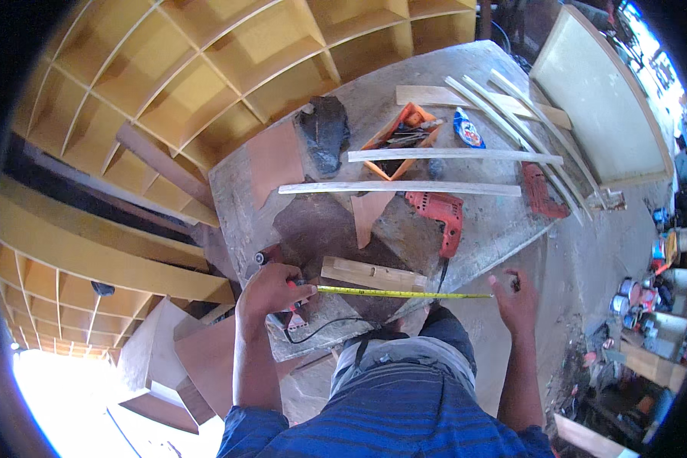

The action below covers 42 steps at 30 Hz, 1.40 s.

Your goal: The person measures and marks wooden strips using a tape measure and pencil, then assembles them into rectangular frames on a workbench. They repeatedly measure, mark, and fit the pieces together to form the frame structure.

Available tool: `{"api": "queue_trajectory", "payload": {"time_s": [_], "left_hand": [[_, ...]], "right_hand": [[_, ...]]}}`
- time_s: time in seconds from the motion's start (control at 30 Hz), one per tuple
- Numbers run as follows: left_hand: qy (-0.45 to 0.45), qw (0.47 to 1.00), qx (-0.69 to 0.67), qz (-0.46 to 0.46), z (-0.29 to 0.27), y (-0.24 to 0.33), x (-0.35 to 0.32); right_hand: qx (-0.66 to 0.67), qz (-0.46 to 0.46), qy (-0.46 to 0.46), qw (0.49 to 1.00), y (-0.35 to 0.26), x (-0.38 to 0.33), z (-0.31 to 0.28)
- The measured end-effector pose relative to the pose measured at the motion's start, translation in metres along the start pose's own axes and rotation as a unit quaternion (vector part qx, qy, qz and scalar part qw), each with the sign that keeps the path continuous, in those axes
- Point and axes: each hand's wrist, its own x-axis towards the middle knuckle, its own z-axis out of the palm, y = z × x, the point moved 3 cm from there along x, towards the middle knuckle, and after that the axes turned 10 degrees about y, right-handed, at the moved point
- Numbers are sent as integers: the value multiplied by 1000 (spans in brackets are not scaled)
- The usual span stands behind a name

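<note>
A yellow measuring tape (397,292) is stretched out along the near edge of the workbench (481,229). My left hand (271,290) grips the tape's case at the left end. My right hand (515,298) pinches the tape's free end at the right, just past the bench edge. A short wooden block (370,272) lies on the bench right behind the tape, close to my left hand.
A red power drill (439,214) lies behind the block, its cord hanging off the edge. Long thin wood strips (401,187), an orange box (401,137) of tools, a black bag (324,131) and brown board pieces lie farther back. Yellow shelving stands left; paint cans right.
</note>
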Motion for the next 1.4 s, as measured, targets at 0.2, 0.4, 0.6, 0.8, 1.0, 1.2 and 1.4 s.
{"api": "queue_trajectory", "payload": {"time_s": [0.2, 0.4, 0.6, 0.8, 1.0, 1.2, 1.4], "left_hand": [[-77, 994, 4, 82, 1, -5, 33], [-120, 986, 28, 114, 21, -29, 60], [-155, 983, 85, 51, 12, -2, 56], [-145, 986, 55, 59, 17, -18, 60], [-121, 990, 50, 54, 18, -15, 59], [-121, 989, 51, 65, 23, -15, 63], [-127, 987, 71, 62, 21, -13, 65]], "right_hand": [[-3, -227, -151, 962, -41, -9, 28], [49, -224, -273, 934, -41, -6, 51], [77, -174, -293, 937, -33, -10, 62], [111, -147, -321, 929, -21, -3, 51], [103, -137, -323, 931, -18, 1, 45], [115, -123, -314, 934, -11, 3, 49], [134, -108, -316, 933, -19, 2, 46]]}}
